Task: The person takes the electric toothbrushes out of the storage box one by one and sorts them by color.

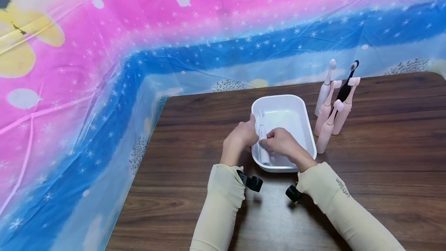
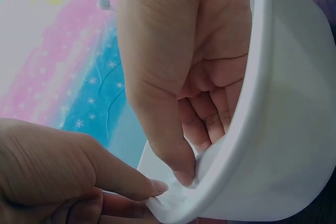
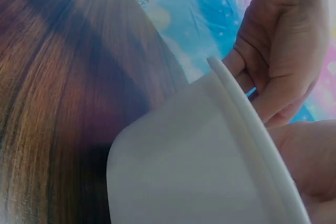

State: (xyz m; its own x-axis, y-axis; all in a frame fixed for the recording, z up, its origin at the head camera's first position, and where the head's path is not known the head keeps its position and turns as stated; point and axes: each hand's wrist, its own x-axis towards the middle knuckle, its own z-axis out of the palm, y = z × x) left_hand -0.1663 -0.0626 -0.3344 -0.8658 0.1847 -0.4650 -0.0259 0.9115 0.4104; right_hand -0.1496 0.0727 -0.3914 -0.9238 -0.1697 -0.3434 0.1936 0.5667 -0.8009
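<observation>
A white electric toothbrush (image 1: 263, 158) lies lengthwise along the left side of a white tray (image 1: 309, 138), brush head toward the far end. My right hand (image 1: 283, 142) reaches over the tray and pinches the toothbrush handle between thumb and fingers. At the tray's left wall, my left hand (image 1: 241, 134) grips the rim. In the left wrist view the left thumb (image 2: 142, 184) lies over the rim, and the right hand (image 2: 168, 51) dips inside. The tray wall (image 3: 178, 156) hides the toothbrush in the right wrist view.
Right of the tray stand several upright electric toothbrushes: a white one (image 1: 323, 94), a black one (image 1: 344, 91) and three pink ones, the nearest pink toothbrush (image 1: 325, 136) close to the tray's rim. Beneath is a dark wooden table (image 1: 188, 134). A patterned cloth (image 1: 195, 30) hangs behind and left.
</observation>
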